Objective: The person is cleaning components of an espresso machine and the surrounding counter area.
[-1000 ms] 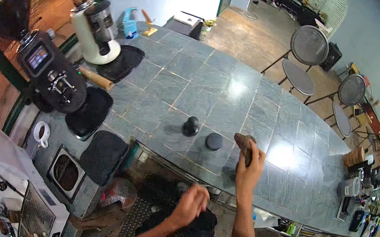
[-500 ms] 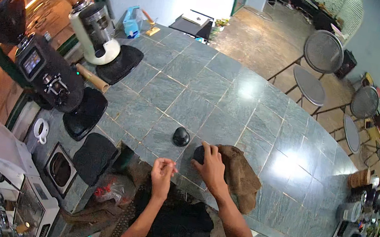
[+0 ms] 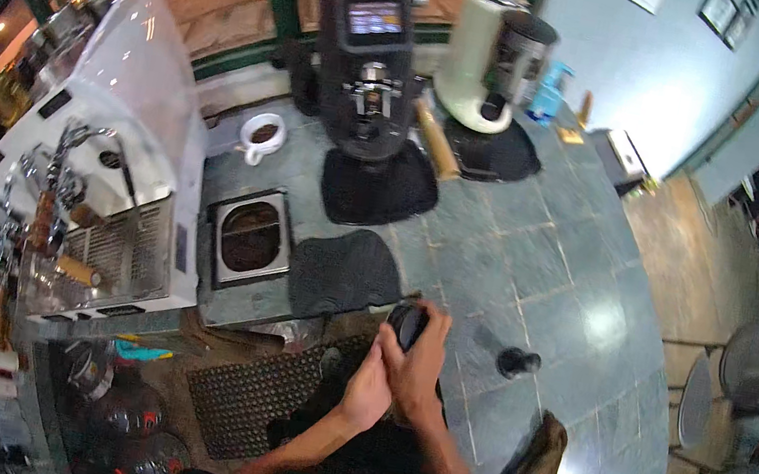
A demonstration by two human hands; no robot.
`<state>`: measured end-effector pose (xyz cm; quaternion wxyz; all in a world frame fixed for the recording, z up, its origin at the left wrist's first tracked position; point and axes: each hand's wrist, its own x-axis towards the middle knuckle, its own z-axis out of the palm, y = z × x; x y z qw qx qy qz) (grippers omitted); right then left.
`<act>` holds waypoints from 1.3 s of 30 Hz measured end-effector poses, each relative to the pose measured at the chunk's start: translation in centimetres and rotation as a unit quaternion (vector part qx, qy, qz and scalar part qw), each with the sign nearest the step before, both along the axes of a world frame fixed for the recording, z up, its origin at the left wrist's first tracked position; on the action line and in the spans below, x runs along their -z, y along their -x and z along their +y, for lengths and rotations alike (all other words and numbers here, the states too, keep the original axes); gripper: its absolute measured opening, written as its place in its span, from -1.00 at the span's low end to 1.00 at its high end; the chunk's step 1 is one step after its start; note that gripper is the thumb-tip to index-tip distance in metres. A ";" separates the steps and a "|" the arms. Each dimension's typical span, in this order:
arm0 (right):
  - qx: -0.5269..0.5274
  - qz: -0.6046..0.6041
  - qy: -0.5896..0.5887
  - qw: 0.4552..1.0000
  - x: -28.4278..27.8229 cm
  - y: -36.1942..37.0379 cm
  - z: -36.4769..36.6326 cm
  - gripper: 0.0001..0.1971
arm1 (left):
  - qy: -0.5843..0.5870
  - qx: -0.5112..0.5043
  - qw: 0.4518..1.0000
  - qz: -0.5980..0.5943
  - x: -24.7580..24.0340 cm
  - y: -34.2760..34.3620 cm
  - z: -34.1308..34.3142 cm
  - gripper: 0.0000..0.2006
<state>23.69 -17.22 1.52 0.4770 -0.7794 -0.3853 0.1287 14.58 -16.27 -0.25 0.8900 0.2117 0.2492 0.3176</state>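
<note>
Close to my body, at the counter's front edge, my right hand (image 3: pixel 421 361) is closed on a black round puck-like tool (image 3: pixel 407 324). My left hand (image 3: pixel 369 384) meets it from the left side, with its fingers pressed to the same tool; part of the tool is hidden between the hands. On the tiled counter to the right lies a small black tamper-like tool with a knob (image 3: pixel 517 364), apart from both hands. A crumpled brown cloth (image 3: pixel 533 472) is nearer to me on the right. Left of the hands, a black rubber mat (image 3: pixel 345 274) covers the counter's edge.
A steel-rimmed knock box (image 3: pixel 279 258) is set in the counter beside a white cup (image 3: pixel 253 155) with brown grounds. A black grinder (image 3: pixel 363 97) and cream grinder (image 3: pixel 471 60) stand behind. The white espresso machine (image 3: pixel 161 67) is at left; chairs (image 3: pixel 751 364) stand right.
My view has swung left toward the espresso machine. My right hand has lifted the black round tool off the counter by the cloth, and my left hand has joined it.
</note>
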 end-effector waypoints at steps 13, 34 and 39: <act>-0.279 -0.114 0.013 0.953 4.2 2.0 14.4 -0.39 | -0.629 -0.096 0.550 0.540 8.9 10.4 13.9 -0.61; -0.250 -0.110 0.136 0.952 6.2 3.5 15.3 -0.23 | -0.610 -0.091 0.594 0.516 10.8 11.2 13.7 -0.48; -0.200 -0.253 0.162 0.933 7.5 1.4 11.4 -0.28 | -0.619 -0.074 0.570 0.536 11.9 12.2 13.3 -0.50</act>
